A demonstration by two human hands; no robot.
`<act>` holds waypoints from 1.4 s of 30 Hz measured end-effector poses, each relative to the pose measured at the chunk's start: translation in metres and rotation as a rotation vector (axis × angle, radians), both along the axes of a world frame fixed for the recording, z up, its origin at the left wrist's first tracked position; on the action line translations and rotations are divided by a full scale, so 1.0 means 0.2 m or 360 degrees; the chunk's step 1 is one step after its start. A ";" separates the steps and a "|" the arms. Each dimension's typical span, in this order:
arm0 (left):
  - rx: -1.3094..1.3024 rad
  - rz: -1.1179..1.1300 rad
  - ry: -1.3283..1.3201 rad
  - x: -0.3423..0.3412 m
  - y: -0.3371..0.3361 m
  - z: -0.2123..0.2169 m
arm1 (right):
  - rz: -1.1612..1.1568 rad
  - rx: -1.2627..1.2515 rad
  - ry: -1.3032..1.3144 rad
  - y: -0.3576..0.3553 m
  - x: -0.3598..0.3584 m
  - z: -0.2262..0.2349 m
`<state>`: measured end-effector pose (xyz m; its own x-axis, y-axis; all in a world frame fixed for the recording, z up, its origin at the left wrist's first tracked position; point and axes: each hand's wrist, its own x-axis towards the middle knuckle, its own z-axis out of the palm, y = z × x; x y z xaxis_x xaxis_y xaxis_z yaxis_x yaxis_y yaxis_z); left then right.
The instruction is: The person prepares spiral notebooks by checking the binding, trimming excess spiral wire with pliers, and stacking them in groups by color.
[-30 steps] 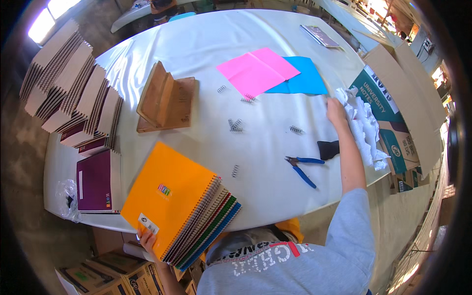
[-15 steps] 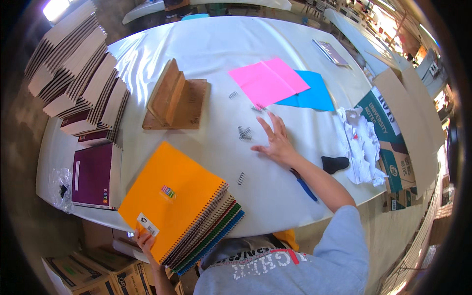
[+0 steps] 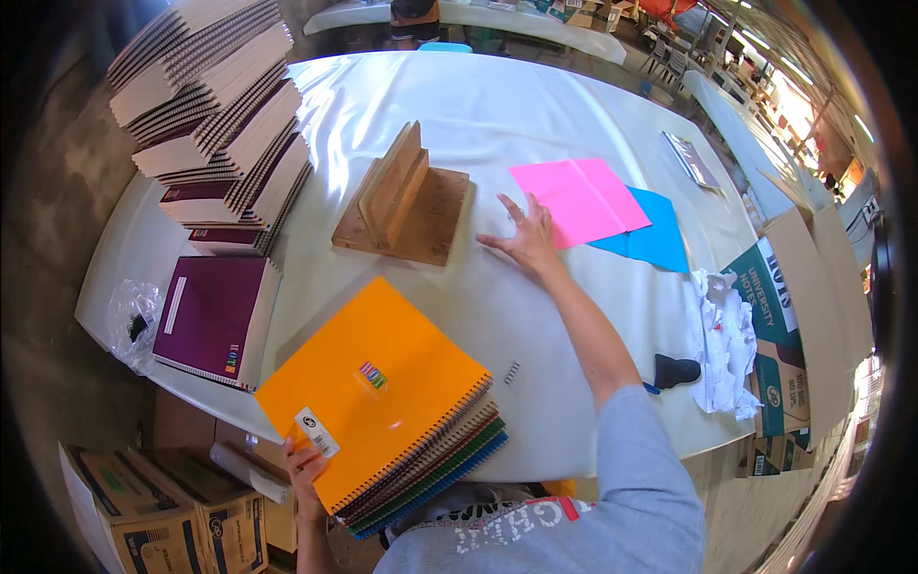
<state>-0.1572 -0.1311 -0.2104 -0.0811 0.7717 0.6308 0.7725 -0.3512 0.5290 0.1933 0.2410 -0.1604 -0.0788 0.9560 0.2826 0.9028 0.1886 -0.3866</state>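
My left hand (image 3: 304,469) grips the lower left corner of a stack of spiral notebooks (image 3: 382,387), its thumb on the top cover beside a white label. The top notebook is orange; dark red, green and blue ones lie under it. The coils face right and toward me. My right hand (image 3: 524,236) reaches over the table with fingers spread, between a wooden stand (image 3: 430,215) and a pink sheet (image 3: 583,201). A short loose metal coil (image 3: 513,372) lies right of the notebooks. Whether other coils lie under my right hand and forearm is hidden.
Tall piles of spiral notebooks (image 3: 215,124) and a purple notebook (image 3: 215,311) stand at left, beside a clear plastic bag (image 3: 134,320). To the right are a blue sheet (image 3: 655,230), crumpled white paper (image 3: 724,335), a black object (image 3: 676,370) and an open carton (image 3: 813,287).
My right hand has moved left and farther away over the table, where several loose coils were visible. The view has shifted. My left hand stays on the notebooks.
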 end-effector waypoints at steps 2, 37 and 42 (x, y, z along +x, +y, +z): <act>-0.0012 -0.0042 -0.0005 0.00 0.00 0.01 | 0.0209 0.0038 0.0030 0.07 0.02 -0.05; 0.0223 -0.0133 -0.0125 0.22 0.15 -0.02 | -0.0048 0.0299 0.0902 -1.00 0.29 -0.11; 0.0229 -0.0164 -0.0097 0.23 0.15 -0.03 | -0.0328 0.0113 0.1449 -0.96 0.39 0.03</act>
<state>-0.1102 -0.1009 -0.2165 -0.0479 0.6800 0.7317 0.6965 -0.5023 0.5124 0.2719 0.0487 -0.1537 0.3710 0.9045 0.2105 0.2763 0.1089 -0.9549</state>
